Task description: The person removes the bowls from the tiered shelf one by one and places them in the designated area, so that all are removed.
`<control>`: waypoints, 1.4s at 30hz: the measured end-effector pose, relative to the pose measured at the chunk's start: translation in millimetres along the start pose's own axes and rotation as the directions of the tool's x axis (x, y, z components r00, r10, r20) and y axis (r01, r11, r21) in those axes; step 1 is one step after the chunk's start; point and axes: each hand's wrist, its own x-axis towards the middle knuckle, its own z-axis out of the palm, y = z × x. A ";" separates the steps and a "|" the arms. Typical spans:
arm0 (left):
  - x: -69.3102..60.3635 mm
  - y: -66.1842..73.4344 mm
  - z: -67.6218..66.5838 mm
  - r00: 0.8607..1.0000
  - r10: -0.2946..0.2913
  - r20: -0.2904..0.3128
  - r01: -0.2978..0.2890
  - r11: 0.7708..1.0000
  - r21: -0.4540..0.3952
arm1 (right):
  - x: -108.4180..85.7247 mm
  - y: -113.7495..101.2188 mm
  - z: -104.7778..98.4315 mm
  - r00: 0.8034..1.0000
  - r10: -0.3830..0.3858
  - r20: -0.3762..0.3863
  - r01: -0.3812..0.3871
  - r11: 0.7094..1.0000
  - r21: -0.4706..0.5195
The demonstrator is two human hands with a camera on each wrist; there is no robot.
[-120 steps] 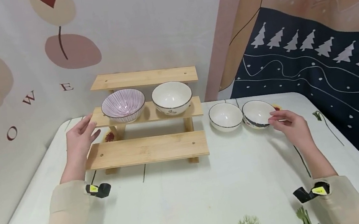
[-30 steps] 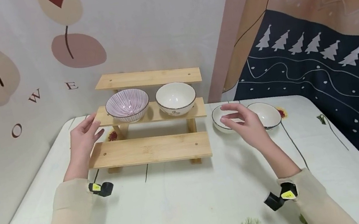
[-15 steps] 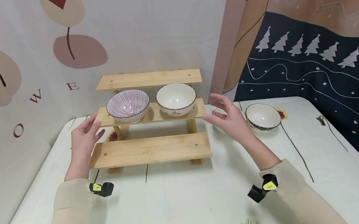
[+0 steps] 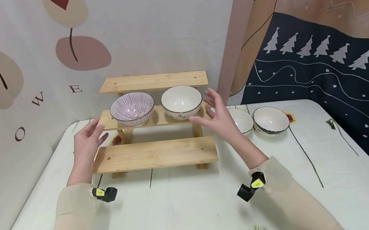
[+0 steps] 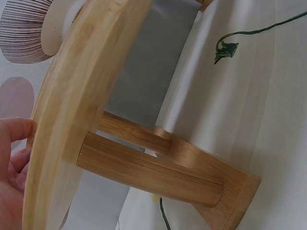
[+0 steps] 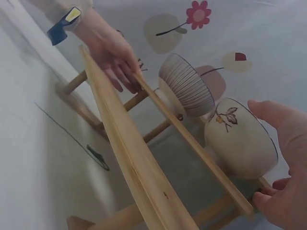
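Observation:
A three-tier wooden display rack stands on the table. Its middle shelf carries a purple-striped bowl at left and a white bowl with a small floral print at right. My left hand grips the left end of that middle shelf; in the left wrist view its fingers meet the shelf's edge. My right hand is spread beside the white bowl. Its thumb is near the bowl's front, the other fingers lie by the shelf's right end, and nothing is held. Whether it touches the bowl, I cannot tell.
Two more white bowls, one partly behind my right hand and one with a dark patterned outside, sit side by side on the floral tablecloth right of the rack. Printed fabric hangs behind the rack.
My right hand has left the patterned bowl at far right, passed over the other table bowl and moved left to the white bowl on the rack. The left hand stays at the shelf end.

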 end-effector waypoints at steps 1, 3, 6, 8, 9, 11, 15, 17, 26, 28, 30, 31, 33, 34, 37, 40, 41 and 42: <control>-0.1 -0.1 0.3 1.000 0.001 -0.001 -0.001 1.000 0.003 | 1.1 -0.5 2.0 1.000 -0.001 0.001 0.001 1.000 0.007; 0.1 -0.5 0.9 1.000 0.003 -0.002 -0.003 1.000 0.008 | 2.7 -1.9 5.8 1.000 -0.003 0.003 0.003 1.000 0.016; 0.4 -0.7 1.3 1.000 0.002 0.000 -0.002 1.000 0.012 | 5.3 -2.9 11.4 1.000 -0.002 0.003 0.002 0.999 0.038; 0.4 -0.8 1.2 1.000 -0.001 -0.004 0.001 1.000 0.026 | 7.4 -2.8 15.1 1.000 0.000 0.006 0.000 0.999 0.038; 0.4 -0.8 1.2 1.000 -0.003 -0.005 0.003 1.000 0.024 | 8.6 -2.5 17.2 1.000 0.001 0.004 -0.001 0.999 0.038; 0.2 -0.7 1.1 1.000 -0.008 -0.004 0.008 1.000 0.014 | 10.5 -1.7 20.8 1.000 0.003 -0.001 -0.003 1.000 0.030; -0.1 -0.4 1.1 1.000 -0.011 -0.004 0.011 1.000 -0.001 | 13.3 -1.0 26.9 1.000 -0.003 -0.017 0.003 1.000 0.010; 0.0 -0.3 1.2 1.000 -0.011 -0.004 0.011 1.000 -0.001 | 14.7 -1.0 29.4 1.000 -0.016 -0.021 0.016 1.000 0.017; 1.7 -1.6 0.2 1.000 -0.010 -0.003 0.010 1.000 -0.018 | 19.3 -4.7 38.8 0.998 -0.014 -0.065 0.009 0.997 -0.081; 2.1 -2.1 -0.2 1.000 -0.010 -0.001 0.010 1.000 -0.018 | 19.9 -5.0 40.5 0.996 -0.018 -0.083 0.008 0.994 -0.111; 2.0 -2.6 -0.7 1.000 -0.009 -0.001 0.009 1.000 -0.010 | 20.0 -5.2 42.1 0.995 -0.023 -0.099 0.009 0.991 -0.136; 1.9 -2.7 -0.9 1.000 -0.008 -0.002 0.008 1.000 -0.006 | 20.0 -5.1 42.9 0.994 -0.022 -0.104 0.007 0.990 -0.141; 1.6 -2.9 -1.3 1.000 -0.009 -0.002 0.009 1.000 -0.010 | 19.8 -4.9 44.4 0.994 -0.023 -0.111 0.006 0.989 -0.147; 1.4 -3.0 -1.4 1.000 -0.008 -0.003 0.008 1.000 -0.012 | 20.0 -4.7 44.8 0.993 -0.025 -0.116 0.007 0.989 -0.148; 1.1 -2.9 -1.4 1.000 -0.003 -0.005 0.003 1.000 -0.018 | 20.1 -4.7 45.2 0.991 -0.030 -0.132 0.009 0.987 -0.157; 1.2 -2.6 -0.6 1.000 0.001 -0.005 -0.001 1.000 -0.011 | 20.2 -4.7 44.0 0.989 -0.028 -0.147 0.002 0.985 -0.175; 1.2 -2.5 -0.4 1.000 0.002 -0.006 -0.002 1.000 -0.008 | 19.9 -4.9 43.6 0.989 -0.024 -0.149 -0.003 0.984 -0.177; 1.3 -2.5 -0.1 1.000 0.001 -0.007 -0.001 1.000 -0.007 | 19.6 -4.7 43.1 0.988 -0.019 -0.150 -0.008 0.984 -0.177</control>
